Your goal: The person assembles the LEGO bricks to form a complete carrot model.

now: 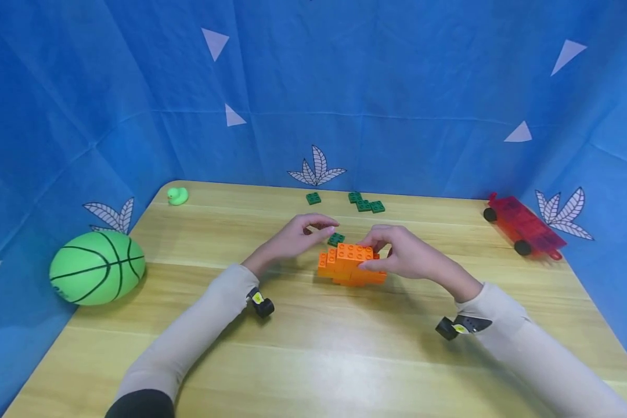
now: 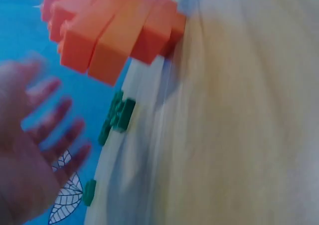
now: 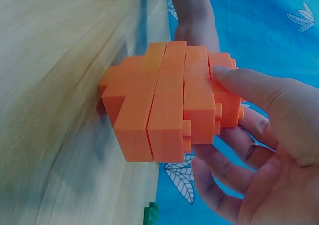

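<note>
A stepped block of orange building bricks [image 1: 347,264], wider in the middle and studded on top, is in the centre of the head view. My right hand [image 1: 399,249] grips its upper right part, thumb on the near side and fingers behind, as the right wrist view shows too. To the left of the block is my left hand [image 1: 303,233], fingers slightly bent and apart, holding nothing; in the left wrist view the left hand [image 2: 30,145] is blurred. Just behind the block, near the left fingertips, lies a green brick [image 1: 337,238], partly hidden by it.
Several flat green bricks [image 1: 364,205] lie near the table's back edge, with a single green brick [image 1: 313,198] left of them. A green ball [image 1: 98,268] and a small green duck [image 1: 177,196] are on the left. A red toy skateboard [image 1: 525,225] stands at the right edge.
</note>
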Tool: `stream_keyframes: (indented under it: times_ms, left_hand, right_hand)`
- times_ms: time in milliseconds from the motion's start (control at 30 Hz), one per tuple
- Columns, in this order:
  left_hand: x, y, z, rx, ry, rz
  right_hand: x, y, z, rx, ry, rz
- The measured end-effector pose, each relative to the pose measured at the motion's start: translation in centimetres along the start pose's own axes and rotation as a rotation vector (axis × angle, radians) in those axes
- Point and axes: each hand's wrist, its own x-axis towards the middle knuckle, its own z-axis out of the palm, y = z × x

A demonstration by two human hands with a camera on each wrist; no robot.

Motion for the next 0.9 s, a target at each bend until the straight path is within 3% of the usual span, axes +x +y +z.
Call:
stream_keyframes:
  times_ms: [67,200,533,800,900]
  left_hand:
    - [0.4,-0.5,-0.2,0.093,-0.003,-0.058]
    - [1.2,-0.8,-0.2,0.242,-0.089,-0.122]
    - [3.0,-0.5,0.2,0.421,-0.206,-0.093]
    - [2.5,-0.2,0.0,0.488,-0.197,-0.152]
    - [2.2,0.4,-0.3,0.429,-0.154,-0.13]
  right_hand:
    - [0.1,-0.1,-0.1,-0.002,-0.002,0.005]
    - [0.1,-0.1,-0.1,-0.002,-0.008,0.003]
    - [0.2,0.0,0.1,0.005,-0.005,0.002]
    - [0.1,0.1,-0.1,-0.02,-0.013,-0.017]
    - [0.0,0.4,-0.6,-0.039,-0.027,-0.03]
